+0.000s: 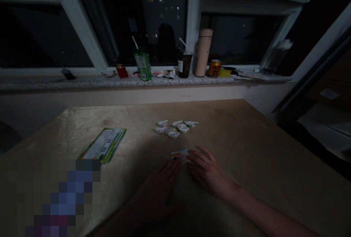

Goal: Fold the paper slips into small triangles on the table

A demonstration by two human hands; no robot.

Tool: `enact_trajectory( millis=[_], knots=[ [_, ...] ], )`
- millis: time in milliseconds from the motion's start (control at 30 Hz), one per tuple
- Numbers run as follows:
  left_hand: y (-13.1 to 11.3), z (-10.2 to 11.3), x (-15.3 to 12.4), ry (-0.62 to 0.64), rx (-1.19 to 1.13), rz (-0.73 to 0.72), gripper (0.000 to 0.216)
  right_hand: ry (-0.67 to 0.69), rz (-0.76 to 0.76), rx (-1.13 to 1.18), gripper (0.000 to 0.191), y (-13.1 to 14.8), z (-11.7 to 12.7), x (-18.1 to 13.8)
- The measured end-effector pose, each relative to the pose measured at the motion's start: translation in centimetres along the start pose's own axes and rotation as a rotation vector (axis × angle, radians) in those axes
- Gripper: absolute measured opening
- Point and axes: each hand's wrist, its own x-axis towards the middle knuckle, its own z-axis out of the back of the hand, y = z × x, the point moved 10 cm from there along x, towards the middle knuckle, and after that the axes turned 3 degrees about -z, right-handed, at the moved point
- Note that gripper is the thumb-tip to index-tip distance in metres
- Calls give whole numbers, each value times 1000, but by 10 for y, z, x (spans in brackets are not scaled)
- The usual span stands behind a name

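A small white wrapper (180,155) with red print lies flat on the bench (246,138), near the pile of wrappers (175,128). The left hand (161,182) and right hand (207,171), fingers outstretched, touch its edges and grip nothing.

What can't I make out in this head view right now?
- Print on the small paper touched by the left hand and right hand: too small and dim.
- The paper's near edge: covered by both hands.
- Text on the green leaflet: too small.
- Lower-left part of the table: blocked by a pixelated patch.
- Labels on the green cup and orange can on the sill: dark and distant.
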Motion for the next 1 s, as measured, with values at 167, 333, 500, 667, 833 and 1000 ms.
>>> enact_trajectory(
  millis=[167,333,500,667,833,1000],
  knots=[
    [1,-3,0,0,-11,14,94,-45,-10,-8,21,-3,6,-1],
    [1,-3,1,6,-11,23,92,-74,-52,-23,21,-9,8,-2],
    [2,-3,1,10,-14,40,92,-87,-56,-5,20,-10,5,-2],
    [0,-1,2,8,6,23,92,-89,-63,-4,21,-10,8,-1],
    [-2,-1,2,-1,17,5,90,-18,-63,33,26,-6,6,2],
    [-4,1,3,-18,32,-11,90,30,41,115,31,6,-2,0]
  ],
)
